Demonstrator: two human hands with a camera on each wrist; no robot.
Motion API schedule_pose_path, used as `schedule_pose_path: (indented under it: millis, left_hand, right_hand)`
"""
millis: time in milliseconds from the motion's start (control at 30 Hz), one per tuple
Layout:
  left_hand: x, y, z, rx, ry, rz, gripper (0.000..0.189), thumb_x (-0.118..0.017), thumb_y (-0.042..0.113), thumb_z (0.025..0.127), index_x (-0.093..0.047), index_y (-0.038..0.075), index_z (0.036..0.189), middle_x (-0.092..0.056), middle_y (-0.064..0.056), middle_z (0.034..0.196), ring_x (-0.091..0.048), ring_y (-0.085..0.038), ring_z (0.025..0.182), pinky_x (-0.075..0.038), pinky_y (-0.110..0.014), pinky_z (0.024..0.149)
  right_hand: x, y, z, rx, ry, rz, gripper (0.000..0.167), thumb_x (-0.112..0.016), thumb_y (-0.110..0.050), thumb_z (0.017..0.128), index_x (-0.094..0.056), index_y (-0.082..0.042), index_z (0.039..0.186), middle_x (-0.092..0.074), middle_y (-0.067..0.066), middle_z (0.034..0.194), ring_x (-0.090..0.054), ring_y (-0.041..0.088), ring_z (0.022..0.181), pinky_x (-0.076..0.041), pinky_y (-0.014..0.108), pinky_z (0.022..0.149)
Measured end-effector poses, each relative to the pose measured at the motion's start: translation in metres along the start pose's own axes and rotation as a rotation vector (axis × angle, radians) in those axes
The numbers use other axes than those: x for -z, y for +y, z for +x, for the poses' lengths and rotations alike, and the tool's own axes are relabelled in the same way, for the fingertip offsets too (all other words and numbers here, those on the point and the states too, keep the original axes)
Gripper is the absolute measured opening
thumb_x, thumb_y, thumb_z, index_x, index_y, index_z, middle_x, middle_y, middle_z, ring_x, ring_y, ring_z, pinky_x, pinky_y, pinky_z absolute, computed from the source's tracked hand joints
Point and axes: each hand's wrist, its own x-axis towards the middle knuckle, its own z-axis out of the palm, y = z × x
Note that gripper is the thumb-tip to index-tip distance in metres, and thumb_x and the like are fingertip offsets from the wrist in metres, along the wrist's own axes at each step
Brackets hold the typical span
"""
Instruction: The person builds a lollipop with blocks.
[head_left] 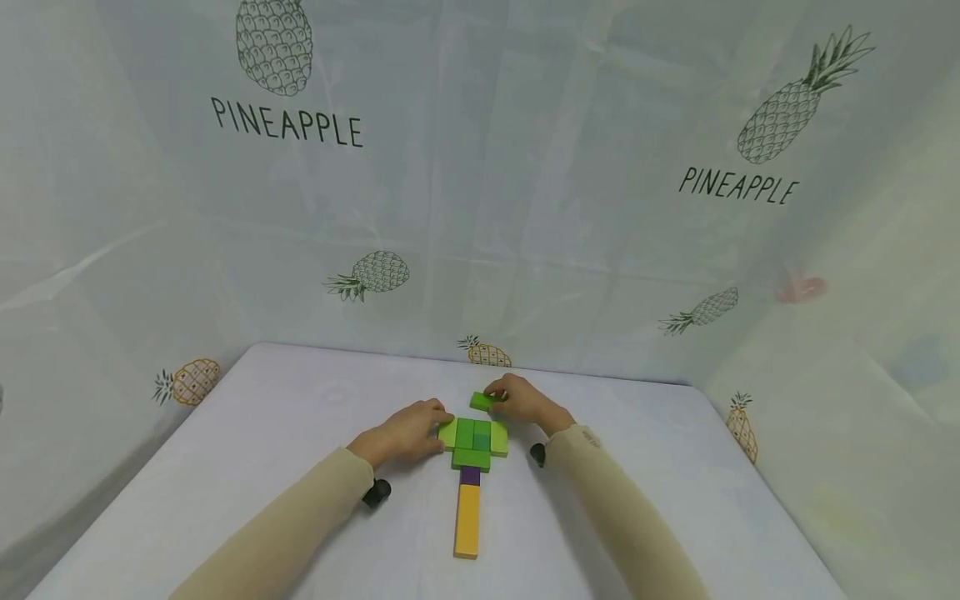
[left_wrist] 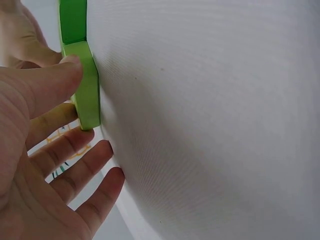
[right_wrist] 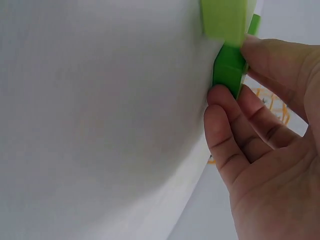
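Note:
My left hand (head_left: 408, 429) pinches the light green block (head_left: 447, 435) at the left end of a flat block figure, its thumb and fingertips on the block (left_wrist: 89, 95) in the left wrist view. Beyond the figure, my right hand (head_left: 525, 402) holds a green block (head_left: 480, 402) between thumb and fingers; the right wrist view shows that green block (right_wrist: 229, 72) partly covered by the fingers. Two upright green blocks (head_left: 465, 434) stand in the figure's middle, with another light green block (head_left: 498, 439) on their right. Below them lies a wide green block (head_left: 471, 459).
A small purple block (head_left: 470, 476) and a long yellow-orange block (head_left: 467, 525) run down from the figure toward me. White cloth covers the table (head_left: 300, 392). A curtain (head_left: 480, 208) printed with pineapples hangs behind and at both sides.

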Motion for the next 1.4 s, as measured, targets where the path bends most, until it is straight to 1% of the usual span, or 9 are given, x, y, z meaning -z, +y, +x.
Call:
schedule_pose_path:
  millis: [133, 300, 467, 567, 833, 967, 1200, 1400]
  left_hand:
    - [0.000, -0.001, 0.000, -0.025, 0.008, 0.002, 0.048, -0.071, 0.024, 0.086, -0.059, 0.009, 0.130, -0.055, -0.006, 0.123, -0.052, -0.024, 0.116, -0.042, -0.038, 0.101]
    - [0.000, -0.002, 0.000, -0.024, -0.003, -0.002, 0.049, -0.071, 0.025, 0.086, -0.058, 0.009, 0.131, -0.054, -0.007, 0.125, -0.051, -0.025, 0.116, -0.042, -0.039, 0.101]
    - [0.001, -0.002, 0.000, -0.023, -0.004, 0.007, 0.049, -0.071, 0.025, 0.086, -0.058, 0.010, 0.131, -0.054, -0.007, 0.125, -0.051, -0.025, 0.116, -0.042, -0.039, 0.101]
    - [0.000, -0.003, 0.000, -0.022, -0.001, 0.009, 0.050, -0.071, 0.026, 0.086, -0.058, 0.010, 0.131, -0.054, -0.007, 0.125, -0.051, -0.025, 0.116, -0.042, -0.039, 0.101]
    - [0.000, -0.001, 0.001, -0.007, -0.009, 0.008, 0.050, -0.071, 0.026, 0.086, -0.057, 0.010, 0.132, -0.054, -0.007, 0.126, -0.051, -0.025, 0.117, -0.042, -0.039, 0.102]
    - [0.000, -0.001, 0.001, -0.001, -0.008, 0.012, 0.050, -0.071, 0.026, 0.086, -0.058, 0.011, 0.132, -0.054, -0.006, 0.126, -0.051, -0.024, 0.117, -0.042, -0.039, 0.102]
    - [0.000, -0.001, -0.001, -0.004, -0.003, -0.006, 0.050, -0.071, 0.025, 0.086, -0.058, 0.009, 0.131, -0.054, -0.008, 0.126, -0.051, -0.026, 0.117, -0.042, -0.041, 0.102]
    - [0.001, 0.000, -0.002, -0.022, 0.005, -0.010, 0.050, -0.071, 0.024, 0.086, -0.058, 0.008, 0.131, -0.054, -0.008, 0.125, -0.051, -0.026, 0.116, -0.042, -0.041, 0.102]
  right_hand:
    - [-0.003, -0.011, 0.001, 0.012, -0.026, 0.026, 0.030, -0.067, -0.014, 0.089, -0.067, -0.009, 0.119, -0.060, 0.002, 0.104, -0.055, 0.017, 0.096, -0.049, 0.036, 0.083]
    - [-0.006, -0.019, 0.000, 0.037, -0.056, 0.020, 0.028, -0.065, -0.015, 0.091, -0.067, -0.009, 0.118, -0.061, 0.000, 0.104, -0.055, 0.015, 0.096, -0.049, 0.033, 0.083]
    - [-0.007, -0.024, -0.003, 0.065, -0.062, 0.007, 0.026, -0.063, -0.013, 0.092, -0.068, -0.010, 0.118, -0.062, 0.000, 0.106, -0.055, 0.015, 0.096, -0.048, 0.034, 0.085]
    - [-0.007, -0.027, -0.005, 0.062, -0.065, 0.005, 0.025, -0.063, -0.013, 0.092, -0.068, -0.011, 0.117, -0.062, 0.000, 0.108, -0.054, 0.013, 0.096, -0.048, 0.033, 0.086]
    - [-0.008, -0.028, -0.007, 0.063, -0.057, -0.011, 0.025, -0.062, -0.011, 0.093, -0.069, -0.013, 0.116, -0.061, -0.002, 0.106, -0.051, 0.012, 0.092, -0.047, 0.032, 0.083]
    - [-0.008, -0.028, -0.007, 0.059, -0.060, 0.005, 0.024, -0.062, -0.011, 0.093, -0.069, -0.013, 0.116, -0.061, -0.002, 0.106, -0.052, 0.013, 0.092, -0.047, 0.032, 0.084]
    - [-0.008, -0.029, -0.008, 0.049, -0.067, 0.018, 0.024, -0.062, -0.012, 0.093, -0.069, -0.013, 0.116, -0.062, -0.002, 0.105, -0.052, 0.013, 0.093, -0.047, 0.033, 0.085]
    - [-0.008, -0.028, -0.007, 0.044, -0.067, 0.028, 0.023, -0.062, -0.014, 0.093, -0.068, -0.013, 0.115, -0.062, -0.002, 0.105, -0.054, 0.014, 0.093, -0.048, 0.033, 0.085]
